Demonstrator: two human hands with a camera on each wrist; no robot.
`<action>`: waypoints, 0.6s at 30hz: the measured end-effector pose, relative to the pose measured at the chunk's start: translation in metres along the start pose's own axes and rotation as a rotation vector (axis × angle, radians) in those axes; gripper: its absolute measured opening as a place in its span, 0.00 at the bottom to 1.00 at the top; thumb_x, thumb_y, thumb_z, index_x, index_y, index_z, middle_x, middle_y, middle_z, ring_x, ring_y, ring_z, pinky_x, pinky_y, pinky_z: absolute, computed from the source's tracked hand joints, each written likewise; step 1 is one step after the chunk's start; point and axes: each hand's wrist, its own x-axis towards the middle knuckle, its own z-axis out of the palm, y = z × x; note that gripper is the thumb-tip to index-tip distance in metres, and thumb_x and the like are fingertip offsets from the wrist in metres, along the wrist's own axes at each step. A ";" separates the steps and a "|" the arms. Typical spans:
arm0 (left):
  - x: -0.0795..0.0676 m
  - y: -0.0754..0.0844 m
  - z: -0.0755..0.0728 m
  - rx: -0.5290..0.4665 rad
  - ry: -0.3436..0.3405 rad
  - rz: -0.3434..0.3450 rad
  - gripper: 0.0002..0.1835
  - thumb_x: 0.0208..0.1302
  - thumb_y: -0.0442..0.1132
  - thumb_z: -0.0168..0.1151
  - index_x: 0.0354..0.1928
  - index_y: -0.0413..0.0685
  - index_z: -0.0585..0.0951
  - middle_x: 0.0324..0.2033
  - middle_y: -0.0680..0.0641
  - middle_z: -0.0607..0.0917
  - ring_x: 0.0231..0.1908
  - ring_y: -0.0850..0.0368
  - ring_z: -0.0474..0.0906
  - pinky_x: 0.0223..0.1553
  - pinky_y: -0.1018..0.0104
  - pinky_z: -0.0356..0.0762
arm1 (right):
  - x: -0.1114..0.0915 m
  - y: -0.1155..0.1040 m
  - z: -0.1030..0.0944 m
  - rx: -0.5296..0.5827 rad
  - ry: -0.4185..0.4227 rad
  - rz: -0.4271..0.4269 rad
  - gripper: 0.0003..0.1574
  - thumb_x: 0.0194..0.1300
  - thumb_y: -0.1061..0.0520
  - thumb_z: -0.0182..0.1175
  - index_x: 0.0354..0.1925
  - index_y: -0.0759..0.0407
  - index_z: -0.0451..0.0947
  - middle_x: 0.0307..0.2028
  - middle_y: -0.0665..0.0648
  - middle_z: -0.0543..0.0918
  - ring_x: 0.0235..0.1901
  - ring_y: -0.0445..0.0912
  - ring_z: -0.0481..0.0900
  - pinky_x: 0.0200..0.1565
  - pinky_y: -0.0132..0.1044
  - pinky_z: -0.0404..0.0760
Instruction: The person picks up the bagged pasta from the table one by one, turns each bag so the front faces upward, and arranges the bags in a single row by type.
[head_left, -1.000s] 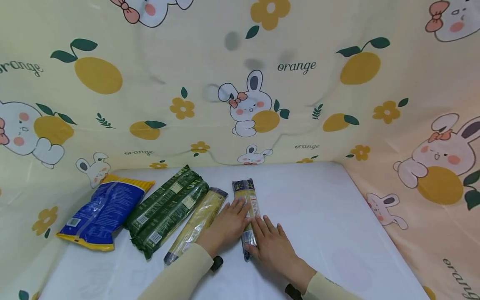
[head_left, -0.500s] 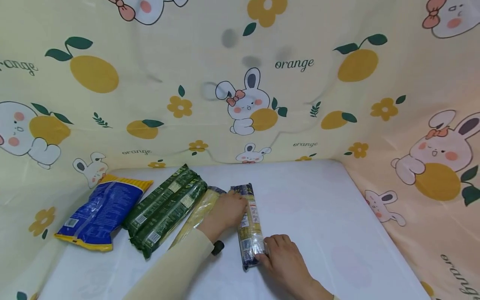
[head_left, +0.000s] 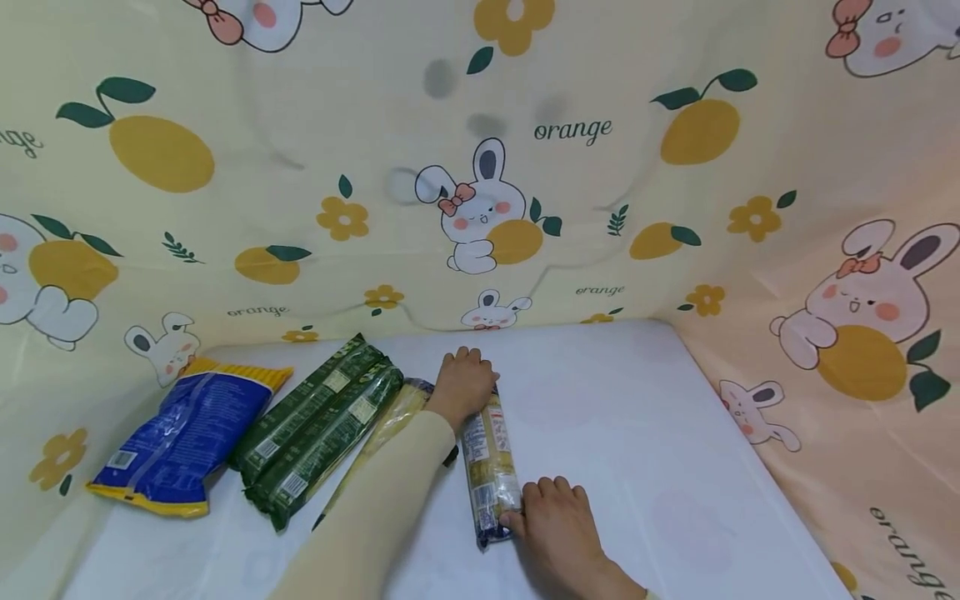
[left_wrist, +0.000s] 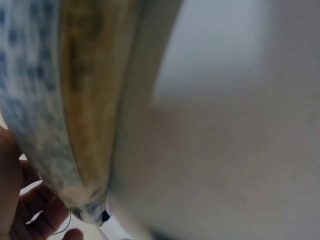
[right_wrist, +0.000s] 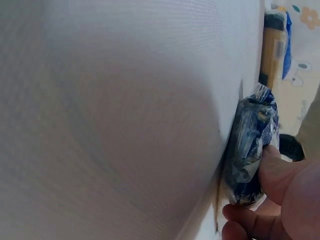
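The slim packet [head_left: 489, 458] lies on the white table [head_left: 637, 467] — the left hand [head_left: 463, 382] curls its grip round the far end, while the right hand [head_left: 558, 521] pinches the near end, thumb on top. Leftward lie a yellow packet [head_left: 401, 408], partly hidden by a sleeve [head_left: 375, 500], a green pack [head_left: 318, 425] and a blue bag [head_left: 187, 433].
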 end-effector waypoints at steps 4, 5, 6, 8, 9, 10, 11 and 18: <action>0.006 0.000 0.004 0.019 -0.014 -0.038 0.28 0.85 0.59 0.43 0.57 0.50 0.88 0.57 0.45 0.83 0.63 0.45 0.72 0.67 0.43 0.70 | 0.000 -0.001 0.002 -0.010 0.009 -0.008 0.33 0.63 0.26 0.65 0.28 0.51 0.74 0.23 0.46 0.68 0.27 0.44 0.65 0.31 0.38 0.60; 0.006 0.000 0.004 0.031 -0.016 -0.035 0.29 0.84 0.60 0.42 0.56 0.49 0.88 0.57 0.45 0.83 0.63 0.45 0.71 0.67 0.42 0.70 | 0.000 -0.001 0.002 -0.013 0.017 -0.009 0.33 0.63 0.26 0.66 0.28 0.51 0.73 0.23 0.46 0.68 0.27 0.44 0.65 0.31 0.38 0.60; 0.006 0.000 0.005 0.039 -0.017 -0.030 0.30 0.84 0.61 0.42 0.56 0.49 0.87 0.56 0.45 0.83 0.63 0.45 0.71 0.67 0.42 0.70 | 0.000 -0.001 0.002 -0.015 0.026 -0.011 0.32 0.63 0.27 0.66 0.28 0.51 0.73 0.23 0.46 0.68 0.27 0.44 0.65 0.31 0.38 0.61; 0.006 -0.001 0.006 0.056 -0.005 -0.021 0.31 0.84 0.62 0.42 0.56 0.48 0.87 0.55 0.45 0.83 0.61 0.44 0.71 0.65 0.41 0.70 | 0.000 -0.001 0.003 -0.014 0.046 -0.017 0.32 0.62 0.27 0.67 0.28 0.51 0.73 0.23 0.46 0.68 0.28 0.44 0.67 0.32 0.38 0.61; 0.007 -0.002 0.007 0.067 0.001 -0.012 0.31 0.84 0.63 0.42 0.56 0.47 0.86 0.54 0.44 0.83 0.60 0.44 0.72 0.65 0.41 0.71 | 0.000 -0.002 0.003 -0.012 0.053 -0.018 0.32 0.62 0.27 0.68 0.27 0.51 0.72 0.23 0.47 0.69 0.28 0.44 0.67 0.32 0.38 0.62; 0.007 -0.003 0.008 0.068 0.011 -0.007 0.32 0.84 0.63 0.42 0.56 0.47 0.86 0.53 0.44 0.82 0.59 0.44 0.72 0.64 0.42 0.71 | 0.000 -0.002 0.003 -0.008 0.056 -0.019 0.32 0.62 0.28 0.68 0.27 0.51 0.72 0.23 0.46 0.69 0.28 0.44 0.67 0.32 0.38 0.62; 0.007 -0.004 0.008 0.066 0.027 -0.001 0.32 0.83 0.63 0.42 0.56 0.46 0.85 0.52 0.44 0.82 0.58 0.44 0.72 0.62 0.42 0.71 | 0.000 -0.002 0.003 -0.007 0.060 -0.020 0.32 0.62 0.28 0.68 0.27 0.51 0.72 0.23 0.47 0.69 0.28 0.44 0.68 0.33 0.38 0.62; 0.006 -0.011 -0.008 0.039 0.233 0.051 0.29 0.83 0.61 0.45 0.49 0.43 0.82 0.47 0.43 0.81 0.51 0.44 0.73 0.52 0.47 0.71 | 0.005 0.001 0.002 -0.036 0.083 -0.032 0.32 0.62 0.29 0.69 0.26 0.51 0.70 0.23 0.47 0.68 0.28 0.44 0.67 0.34 0.39 0.64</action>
